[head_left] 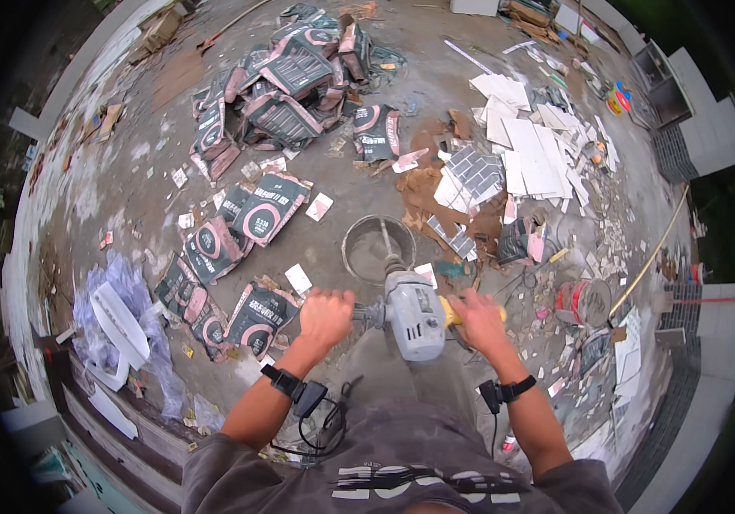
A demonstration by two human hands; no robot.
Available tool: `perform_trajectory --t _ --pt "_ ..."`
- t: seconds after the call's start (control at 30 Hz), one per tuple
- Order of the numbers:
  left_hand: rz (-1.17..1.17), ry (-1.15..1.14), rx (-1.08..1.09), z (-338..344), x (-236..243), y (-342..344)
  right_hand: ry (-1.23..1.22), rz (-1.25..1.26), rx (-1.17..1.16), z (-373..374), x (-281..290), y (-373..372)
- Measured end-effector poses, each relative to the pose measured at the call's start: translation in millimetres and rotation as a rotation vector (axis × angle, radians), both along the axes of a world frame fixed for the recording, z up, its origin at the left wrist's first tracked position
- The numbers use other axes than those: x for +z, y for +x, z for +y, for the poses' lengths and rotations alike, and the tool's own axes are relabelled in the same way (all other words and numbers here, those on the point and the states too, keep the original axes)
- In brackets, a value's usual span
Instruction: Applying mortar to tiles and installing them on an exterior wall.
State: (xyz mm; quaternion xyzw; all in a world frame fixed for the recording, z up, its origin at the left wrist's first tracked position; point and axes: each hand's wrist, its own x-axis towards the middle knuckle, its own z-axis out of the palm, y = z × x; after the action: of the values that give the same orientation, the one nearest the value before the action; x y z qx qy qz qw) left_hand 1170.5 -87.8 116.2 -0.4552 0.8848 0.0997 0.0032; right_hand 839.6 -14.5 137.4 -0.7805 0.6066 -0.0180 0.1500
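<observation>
A grey handheld power mixer (416,319) is held in front of my body. My left hand (325,314) is closed around its side handle. On the other side, my right hand (477,320) grips the yellow handle (451,312), its fingers partly hidden. From the mixer a metal stirring rod (387,236) runs down into a round bucket (347,258). Wet-looking grey mix (367,247) lies inside, and the rod's lower end is hidden in it. White tile scraps (298,278) lie on the floor near my left hand.
Dark and pink bags (269,210) lie left of the bucket, with a bigger heap (295,81) farther off. White boards (534,154) and rubble spread to the right, near a red-labelled bucket (582,302). Crumpled plastic sheeting (158,334) lies at left. A cable (532,276) crosses the floor.
</observation>
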Motion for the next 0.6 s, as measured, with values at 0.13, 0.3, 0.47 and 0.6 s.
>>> perform_trajectory --t 0.13,0.3,0.47,0.6 --pt "-0.052 -0.057 -0.041 -12.4 -82.4 -5.3 0.110 -0.067 -0.128 16.7 -52.3 -15.0" --pt "-0.121 -0.066 -0.008 -18.4 -178.7 -12.2 0.312 -0.049 -0.254 86.1 -105.8 -42.3" --pt "-0.239 -0.010 0.045 -14.7 -248.0 -32.8 0.528 -0.070 -0.425 211.8 -132.2 -76.1" --pt "-0.346 0.021 0.116 -6.0 -282.5 -42.3 0.557 -0.110 -0.613 332.1 -130.8 -105.1"
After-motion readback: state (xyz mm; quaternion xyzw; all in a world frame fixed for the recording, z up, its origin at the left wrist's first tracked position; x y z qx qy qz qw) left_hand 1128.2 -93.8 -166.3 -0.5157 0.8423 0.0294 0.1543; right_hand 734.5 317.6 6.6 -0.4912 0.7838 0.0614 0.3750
